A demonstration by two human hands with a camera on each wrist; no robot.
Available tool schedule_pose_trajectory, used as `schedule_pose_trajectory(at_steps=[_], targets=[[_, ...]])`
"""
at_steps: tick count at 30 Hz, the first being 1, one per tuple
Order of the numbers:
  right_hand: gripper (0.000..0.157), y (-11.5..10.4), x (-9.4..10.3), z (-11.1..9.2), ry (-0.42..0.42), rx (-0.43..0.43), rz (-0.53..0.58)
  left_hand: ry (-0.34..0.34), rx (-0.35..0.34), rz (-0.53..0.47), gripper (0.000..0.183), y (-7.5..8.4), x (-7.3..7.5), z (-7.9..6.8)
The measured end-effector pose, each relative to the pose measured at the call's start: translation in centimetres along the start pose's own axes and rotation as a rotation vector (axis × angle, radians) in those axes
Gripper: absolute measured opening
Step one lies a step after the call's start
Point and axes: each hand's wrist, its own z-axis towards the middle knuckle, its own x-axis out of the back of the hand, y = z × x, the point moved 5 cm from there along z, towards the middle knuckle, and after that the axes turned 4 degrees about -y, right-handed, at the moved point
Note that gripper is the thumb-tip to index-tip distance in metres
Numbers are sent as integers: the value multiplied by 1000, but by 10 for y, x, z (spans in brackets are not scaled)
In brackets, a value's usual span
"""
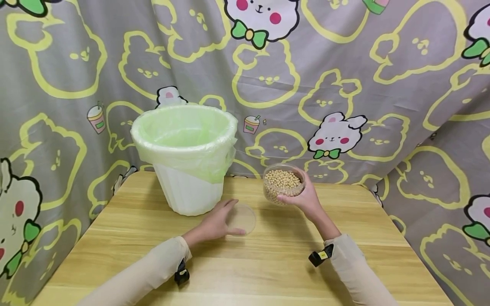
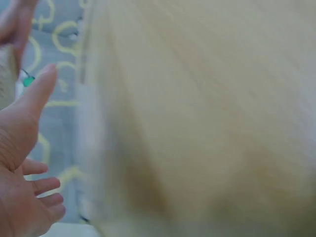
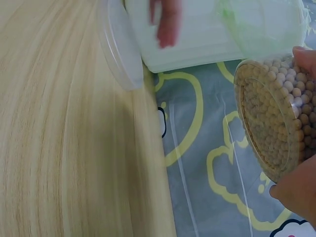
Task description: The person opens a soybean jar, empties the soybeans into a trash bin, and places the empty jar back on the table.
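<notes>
In the head view my right hand (image 1: 306, 197) grips a round clear plastic tub (image 1: 269, 193) of soybeans (image 1: 282, 180), raised above the table with its top uncovered. The right wrist view shows the tub (image 3: 266, 123) from below, fingers and thumb around its side. A flat, clear round lid (image 1: 245, 219) lies on the tabletop. Close to the lid's left side is my left hand (image 1: 214, 221), thumb and fingers spread. In the left wrist view that hand (image 2: 22, 182) has its fingers extended and nothing in its grasp. The lid (image 3: 121, 47) appears edge-on in the right wrist view.
A white waste bin (image 1: 187, 191) with a pale green liner (image 1: 218, 165) stands at the back left of the wooden table (image 1: 268, 272). Behind the table hangs a grey patterned curtain (image 1: 214, 76). Each wrist carries a small black camera.
</notes>
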Motion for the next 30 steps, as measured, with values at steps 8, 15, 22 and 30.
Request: schedule_pose_trajectory(at_steps=[8,15,22,30], targets=[[103,3,2,-2,9,4,-3,614,-750,135,12,83,79,-18],[101,4,4,-3,28,4,0,1115,-855,420,10,116,156,-33],[101,2,5,-1,36,3,10,1032,-481,531,26,95,198,-18],[97,-8,13,9,-12,5,37,1063,-496,551,20,75,190,-19]])
